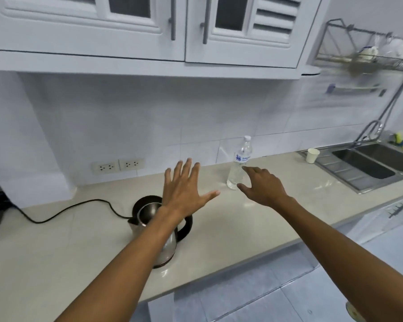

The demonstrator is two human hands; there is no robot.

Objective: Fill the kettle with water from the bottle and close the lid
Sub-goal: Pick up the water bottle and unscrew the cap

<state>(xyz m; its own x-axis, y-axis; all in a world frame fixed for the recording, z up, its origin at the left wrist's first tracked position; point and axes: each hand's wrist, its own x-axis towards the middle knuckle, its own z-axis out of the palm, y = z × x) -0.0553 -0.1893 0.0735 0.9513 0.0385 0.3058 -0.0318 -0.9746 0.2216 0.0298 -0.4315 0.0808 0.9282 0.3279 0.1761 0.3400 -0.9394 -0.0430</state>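
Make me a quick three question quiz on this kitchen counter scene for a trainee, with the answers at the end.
1. True or false: the bottle still has its cap on.
2. Which hand is closer to the bottle: A) left hand B) right hand?
3. Fill in: the kettle has its lid ____.

Key
1. True: a white cap sits on the upright bottle.
2. B: the right hand is open right beside the bottle, with no grip shown yet; the left hand is spread open above the kettle, holding nothing.
3. Open: the kettle's dark inside shows, and it stands on the counter with its cord running left.
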